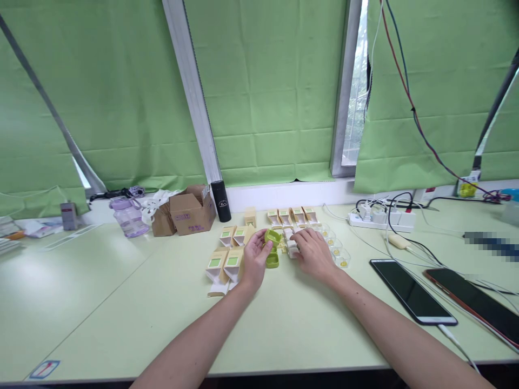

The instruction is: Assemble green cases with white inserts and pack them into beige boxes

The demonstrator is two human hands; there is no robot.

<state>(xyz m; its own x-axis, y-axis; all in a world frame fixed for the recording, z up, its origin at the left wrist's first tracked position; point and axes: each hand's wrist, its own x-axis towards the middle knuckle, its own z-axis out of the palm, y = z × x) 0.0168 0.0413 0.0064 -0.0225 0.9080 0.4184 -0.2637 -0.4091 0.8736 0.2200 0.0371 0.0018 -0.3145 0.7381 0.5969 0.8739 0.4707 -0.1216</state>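
Observation:
Held up between the thumb and fingers of my left hand (256, 256) is a small green open tray (273, 236), tilted toward me. A second green tray (272, 261) lies on the table just below it. My right hand (314, 251) is bent over a group of small white pieces (291, 246), its fingers curled down onto them; the fingertips are partly hidden. Right of these pieces stand several clear round plastic cups (343, 258) with yellow inside. Small open cardboard boxes (233, 262) with green squares lie left of my left hand, some partly covered by it.
More small boxes (299, 217) line up behind my hands. A brown carton (190, 210), a black bottle (221, 201) and a purple water bottle (128, 217) stand at the back left. On the right are a power strip (383, 220), cables and two phones, one a white-edged phone (412, 292).

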